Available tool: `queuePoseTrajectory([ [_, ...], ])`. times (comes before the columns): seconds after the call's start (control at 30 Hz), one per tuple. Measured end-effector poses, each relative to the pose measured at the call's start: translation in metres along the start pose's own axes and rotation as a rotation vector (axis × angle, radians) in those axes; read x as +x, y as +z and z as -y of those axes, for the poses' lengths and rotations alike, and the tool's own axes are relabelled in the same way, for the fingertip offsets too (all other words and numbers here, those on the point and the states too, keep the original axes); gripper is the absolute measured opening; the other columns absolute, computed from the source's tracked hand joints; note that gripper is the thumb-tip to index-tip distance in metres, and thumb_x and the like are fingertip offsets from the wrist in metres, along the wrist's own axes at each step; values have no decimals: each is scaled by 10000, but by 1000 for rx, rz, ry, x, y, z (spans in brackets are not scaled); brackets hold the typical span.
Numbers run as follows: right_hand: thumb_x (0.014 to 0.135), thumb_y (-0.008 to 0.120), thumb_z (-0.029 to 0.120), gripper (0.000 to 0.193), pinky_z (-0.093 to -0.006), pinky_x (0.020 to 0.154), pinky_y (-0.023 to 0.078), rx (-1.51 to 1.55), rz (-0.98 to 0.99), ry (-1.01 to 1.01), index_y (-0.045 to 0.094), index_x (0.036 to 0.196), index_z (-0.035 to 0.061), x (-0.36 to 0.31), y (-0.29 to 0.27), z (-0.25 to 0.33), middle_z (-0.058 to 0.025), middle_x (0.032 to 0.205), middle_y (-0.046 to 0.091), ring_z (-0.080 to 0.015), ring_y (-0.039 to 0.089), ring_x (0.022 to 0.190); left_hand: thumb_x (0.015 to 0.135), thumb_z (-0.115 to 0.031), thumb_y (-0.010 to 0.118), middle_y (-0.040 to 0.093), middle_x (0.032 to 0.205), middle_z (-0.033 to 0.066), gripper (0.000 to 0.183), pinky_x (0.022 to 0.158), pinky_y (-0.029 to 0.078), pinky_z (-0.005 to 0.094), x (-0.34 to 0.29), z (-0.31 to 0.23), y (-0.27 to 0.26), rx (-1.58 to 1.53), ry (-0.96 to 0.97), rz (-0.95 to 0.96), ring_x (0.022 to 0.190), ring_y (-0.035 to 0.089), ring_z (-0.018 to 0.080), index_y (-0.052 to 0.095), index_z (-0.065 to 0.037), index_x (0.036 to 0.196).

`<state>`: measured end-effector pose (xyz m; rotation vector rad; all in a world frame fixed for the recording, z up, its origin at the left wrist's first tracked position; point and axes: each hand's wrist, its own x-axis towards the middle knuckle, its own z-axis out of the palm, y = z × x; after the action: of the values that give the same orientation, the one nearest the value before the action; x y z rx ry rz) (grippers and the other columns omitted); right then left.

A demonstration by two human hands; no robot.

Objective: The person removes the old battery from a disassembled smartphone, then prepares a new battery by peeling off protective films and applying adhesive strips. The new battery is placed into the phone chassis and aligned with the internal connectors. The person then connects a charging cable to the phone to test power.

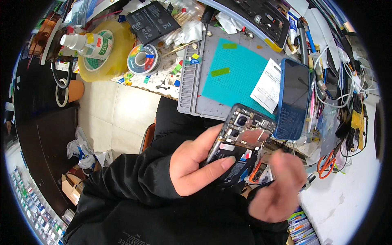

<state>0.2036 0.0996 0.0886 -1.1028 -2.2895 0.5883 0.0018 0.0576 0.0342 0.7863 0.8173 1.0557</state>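
Observation:
My left hand [195, 162] is closed around an opened smartphone [252, 132], its thumb lying across the black battery. The back cover is off, so the camera modules, a copper-coloured patch and the battery show. Beside the phone's lower right side is my right hand [281, 183], smeared by motion; its fingers cannot be made out clearly. A gap shows between that hand and the phone. Just beyond, a second phone in a blue case [293, 98] lies with its dark screen up, next to a white printed paper slip [267, 85].
A teal mat [228, 81] lies on a grey work tray [190, 90]. At the left are a solder wire spool [143, 59], a spray bottle [87, 45] and a loose black battery [152, 21]. Tangled white cables [347, 77] and orange-handled scissors [326, 165] crowd the right.

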Motion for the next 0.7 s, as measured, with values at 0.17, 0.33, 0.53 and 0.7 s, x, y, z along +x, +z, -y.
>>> queuePoseTrajectory([
  [0.17, 943, 540, -4, 609, -381, 1048, 452, 850, -262, 553, 301, 1494, -103, -9, 17, -6, -311, 1284, 608, -320, 615, 1203, 1078, -121, 421, 566, 1391, 153, 463, 1076, 408, 325, 0, -7, 3, -128, -98, -47, 1272, 550, 192, 332, 45, 1501],
  [0.33, 905, 573, -83, 661, -377, 1033, 475, 1170, -142, 698, 284, 1498, -109, -6, 21, 1, -274, 1313, 606, -278, 612, 1217, 1069, -107, 471, 682, 1242, 115, 462, 945, 492, 259, -2, -1, 5, 37, -30, -103, 1111, 657, 144, 367, 38, 1495],
  [0.53, 866, 607, -141, 718, -353, 995, 505, 1009, -92, 471, 275, 1502, -119, -3, 29, -1, -249, 1311, 614, -261, 647, 1164, 1039, -92, 540, 684, 1223, 108, 500, 925, 488, 253, -5, 1, 5, 123, -52, -144, 1090, 649, 127, 376, 36, 1493],
  [0.7, 929, 552, -136, 530, -354, 1029, 482, 1040, -101, 517, 398, 1437, -137, -9, 23, -8, -286, 1288, 628, -267, 634, 1191, 998, -60, 598, 669, 1248, 97, 529, 977, 461, 265, 4, -3, 6, 71, -59, -90, 1137, 617, 121, 395, 36, 1477],
])
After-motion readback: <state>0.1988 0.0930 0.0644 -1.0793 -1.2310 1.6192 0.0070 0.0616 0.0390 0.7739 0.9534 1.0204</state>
